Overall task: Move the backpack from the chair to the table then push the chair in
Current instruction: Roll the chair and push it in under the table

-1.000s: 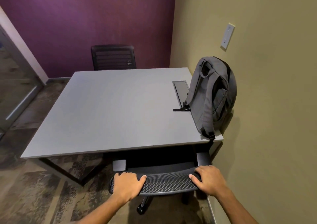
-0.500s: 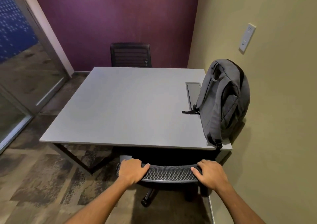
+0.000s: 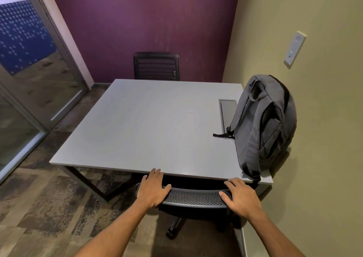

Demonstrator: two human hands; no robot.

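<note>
— Closer in than a moment before, wasn't it? That chair (image 3: 193, 196) had slid further under the table (image 3: 149, 127).

— It had. Both hands were clamped over its mesh backrest: left hand (image 3: 152, 188) with its fingers curled over the top at one end, right hand (image 3: 240, 195) likewise at the other.

— And the seat?

— Hidden under the grey tabletop; only the curved, perforated black rim and one caster showed.

— The backpack (image 3: 265, 127)?

— Grey fabric, soft and rounded, upright on the table's right edge against the olive wall (image 3: 314, 99), half covering a recessed panel (image 3: 226, 115). Beyond stood another mesh chair (image 3: 156, 66) by the purple wall (image 3: 147, 20); mottled carpet (image 3: 39, 207) underfoot.
</note>
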